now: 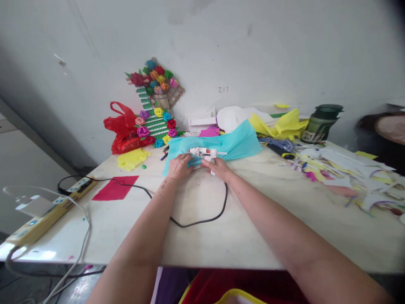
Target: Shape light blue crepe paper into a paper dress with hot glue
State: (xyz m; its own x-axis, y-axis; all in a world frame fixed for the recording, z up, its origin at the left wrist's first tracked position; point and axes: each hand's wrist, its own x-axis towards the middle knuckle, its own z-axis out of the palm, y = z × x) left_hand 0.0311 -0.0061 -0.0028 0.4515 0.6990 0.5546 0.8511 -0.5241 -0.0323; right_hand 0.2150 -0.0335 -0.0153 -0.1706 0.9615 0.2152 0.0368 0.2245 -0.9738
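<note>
My right hand point(219, 167) is wrapped round the handle of a white glue gun point(204, 152), whose nozzle points left. Its black cord point(202, 220) loops back across the table towards a power strip. My left hand point(179, 166) lies beside the gun's tip, fingers curled onto the near edge of a turquoise sheet of paper point(236, 143) spread on the white table point(240, 236). What the left fingers pinch, if anything beyond the sheet, is too small to make out.
A paper-flower craft piece point(155, 103) and a red plastic bag point(122, 126) stand against the wall. Yellow paper point(131, 159), a red sheet point(115, 188), a power strip point(47, 213), yellow tissue point(281, 123), a dark green jar point(321, 122) and several paper scraps point(348, 173) surround the work area.
</note>
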